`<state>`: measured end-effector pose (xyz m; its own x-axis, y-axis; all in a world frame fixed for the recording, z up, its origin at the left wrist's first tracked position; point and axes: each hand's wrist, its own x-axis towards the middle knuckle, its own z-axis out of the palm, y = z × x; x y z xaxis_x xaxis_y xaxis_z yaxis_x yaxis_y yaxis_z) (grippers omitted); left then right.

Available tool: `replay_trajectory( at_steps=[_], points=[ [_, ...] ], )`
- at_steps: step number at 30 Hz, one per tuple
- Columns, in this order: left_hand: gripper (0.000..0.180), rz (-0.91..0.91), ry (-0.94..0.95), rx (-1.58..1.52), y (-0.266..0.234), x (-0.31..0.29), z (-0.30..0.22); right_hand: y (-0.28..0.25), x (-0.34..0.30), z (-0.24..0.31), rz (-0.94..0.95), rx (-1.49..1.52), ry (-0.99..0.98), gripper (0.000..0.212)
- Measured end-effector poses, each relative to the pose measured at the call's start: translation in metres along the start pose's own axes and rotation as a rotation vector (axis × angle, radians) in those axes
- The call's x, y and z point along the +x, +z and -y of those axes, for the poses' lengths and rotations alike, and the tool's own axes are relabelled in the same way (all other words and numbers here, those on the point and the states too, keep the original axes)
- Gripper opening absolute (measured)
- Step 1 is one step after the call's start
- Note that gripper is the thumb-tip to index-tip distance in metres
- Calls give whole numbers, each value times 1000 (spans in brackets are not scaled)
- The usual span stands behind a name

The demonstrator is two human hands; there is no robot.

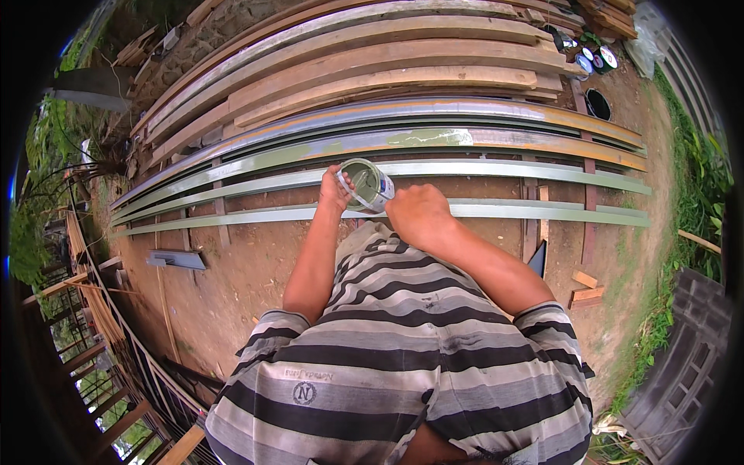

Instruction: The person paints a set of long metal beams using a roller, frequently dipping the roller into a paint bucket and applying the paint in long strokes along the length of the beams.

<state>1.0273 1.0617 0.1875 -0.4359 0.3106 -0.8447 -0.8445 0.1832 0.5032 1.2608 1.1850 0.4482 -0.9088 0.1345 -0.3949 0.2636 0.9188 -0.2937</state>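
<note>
My left hand [335, 190] grips a small paint can [377, 191] by its left side, fingers curled over the rim. The can is tilted so its mouth shows, with grey-green paint coating the inside and smeared on the rim. A thin pale strip crosses the mouth; I cannot tell whether it is the can's handle or a tool. Closed at the can's right side is my right hand [421, 211], knuckles up; what its fingers hold is hidden. Just beyond the hands lies a metal beam [480, 168] with pale green paint, and a nearer one [504, 209] runs beside them.
Farther off, a partly painted beam [535, 142] shows bare metal and orange edges. Long timber planks [387, 56] are stacked behind it. A black bucket [597, 104] and several cans [608, 57] stand at the far right. Wood offcuts [587, 294] and a grey metal piece [177, 260] lie on the dirt.
</note>
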Motion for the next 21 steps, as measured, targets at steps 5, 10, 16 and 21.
replay_trajectory(
  at_steps=[5,10,16,21],
  points=[
    [33,-5,-16,-67,-10,11,14,-12,-23,0,-44,18,-13,19],
    [32,-83,2,-152,-3,19,12,-11,-38,-8,-71,17,23,23],
    [30,-101,25,-245,7,39,-13,-24,-49,-8,-76,-18,83,32],
    [30,-91,20,-248,31,50,-29,-25,-53,-5,-111,-71,139,37]
  ],
)
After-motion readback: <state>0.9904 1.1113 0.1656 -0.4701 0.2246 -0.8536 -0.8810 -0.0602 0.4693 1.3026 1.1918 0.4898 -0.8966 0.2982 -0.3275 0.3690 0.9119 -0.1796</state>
